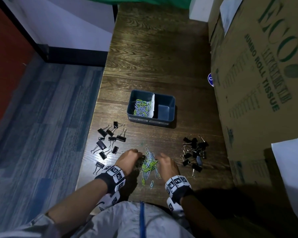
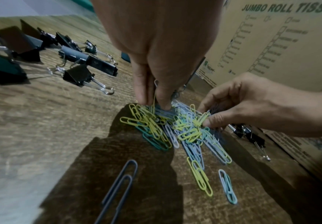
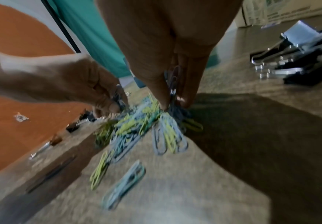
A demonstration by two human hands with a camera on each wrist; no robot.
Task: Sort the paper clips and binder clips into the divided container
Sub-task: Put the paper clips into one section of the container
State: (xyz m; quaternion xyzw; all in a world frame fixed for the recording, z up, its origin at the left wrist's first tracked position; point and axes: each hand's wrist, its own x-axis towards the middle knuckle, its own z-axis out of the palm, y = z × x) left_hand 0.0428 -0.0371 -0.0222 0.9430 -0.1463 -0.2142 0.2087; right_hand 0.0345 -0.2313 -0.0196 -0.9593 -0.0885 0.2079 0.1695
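I have both my left hand (image 1: 128, 159) and right hand (image 1: 167, 163) pinching paper clips (image 1: 149, 164) from the pile between my fingertips.

A storeroom or office back room: tall cardboard cartons (image 1: 258, 79) printed "JUMBO ROLL TISSUE" fill the right of the frame beside a dark wood bench (image 1: 158, 54).

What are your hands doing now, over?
Both hands, left and right, pinching paper clips from pile. Container: right half empty. Binder clips unsorted. Nothing blocking.
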